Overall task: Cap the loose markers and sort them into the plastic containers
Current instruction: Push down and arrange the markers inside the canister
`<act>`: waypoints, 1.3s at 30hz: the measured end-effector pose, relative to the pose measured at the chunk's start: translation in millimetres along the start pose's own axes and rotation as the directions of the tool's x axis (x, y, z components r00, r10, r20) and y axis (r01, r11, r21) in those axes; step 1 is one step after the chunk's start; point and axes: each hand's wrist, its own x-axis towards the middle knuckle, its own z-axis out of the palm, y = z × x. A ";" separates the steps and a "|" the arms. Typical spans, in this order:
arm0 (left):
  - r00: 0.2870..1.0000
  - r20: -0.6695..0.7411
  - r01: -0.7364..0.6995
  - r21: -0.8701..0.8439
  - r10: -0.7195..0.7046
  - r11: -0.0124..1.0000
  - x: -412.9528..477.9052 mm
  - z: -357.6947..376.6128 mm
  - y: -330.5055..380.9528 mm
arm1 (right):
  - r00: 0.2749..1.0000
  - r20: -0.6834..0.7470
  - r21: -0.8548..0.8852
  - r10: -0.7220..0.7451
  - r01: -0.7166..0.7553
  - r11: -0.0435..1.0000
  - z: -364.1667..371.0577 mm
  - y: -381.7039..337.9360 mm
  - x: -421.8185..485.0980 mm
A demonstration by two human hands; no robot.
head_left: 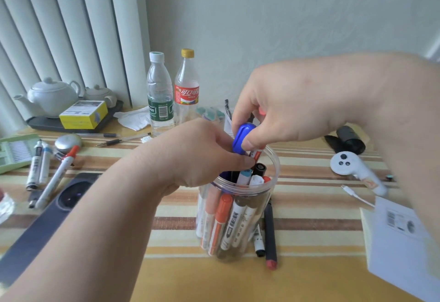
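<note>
A clear plastic container (273, 170) stands upright at the centre of the table, packed with several red, black and white markers (221, 220). Over its mouth my right hand (292, 101) pinches a blue cap (242, 137) between thumb and fingers. My left hand (200, 151) reaches in from the left, fingers curled and pinching a marker just under that cap; the marker's body is mostly hidden. Loose markers (54, 178) lie at the table's left. Two more pens (270, 232) lie against the container's right side.
Two plastic bottles (160, 97) stand behind the container. A teapot on a dark tray (51, 98) and a yellow box (83, 114) sit at back left. A dark phone (47, 218) lies at left, a white controller (350, 166) and white box (400, 242) at right.
</note>
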 end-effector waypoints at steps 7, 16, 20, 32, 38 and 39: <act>1.000 0.020 0.009 0.034 -0.009 0.999 -1.3 -2.2 2.4 | 0.992 -0.119 -0.070 0.043 -0.052 0.996 7.2 -0.2 18.0; 1.000 -0.022 0.014 -0.035 -0.015 0.999 1.9 1.1 -0.2 | 0.984 -0.102 0.697 0.145 -0.033 0.716 -7.4 40.9 -12.9; 0.999 -0.029 0.035 -0.019 -0.035 0.999 4.5 0.2 5.3 | 0.971 -0.082 0.949 0.225 0.007 0.316 28.7 70.8 -34.0; 0.998 -0.043 0.048 0.010 -0.047 0.999 2.9 1.8 12.3 | 0.781 -0.569 0.780 0.258 0.413 0.471 78.5 30.5 -42.6; 0.998 -0.036 0.043 0.030 -0.042 0.999 2.3 1.2 10.1 | 0.825 -0.527 0.669 0.203 0.255 0.698 81.0 28.6 -35.2; 0.998 -0.039 0.041 0.030 -0.039 0.999 2.1 1.1 8.5 | 0.829 -0.518 0.655 0.210 0.227 0.720 79.8 29.2 -35.6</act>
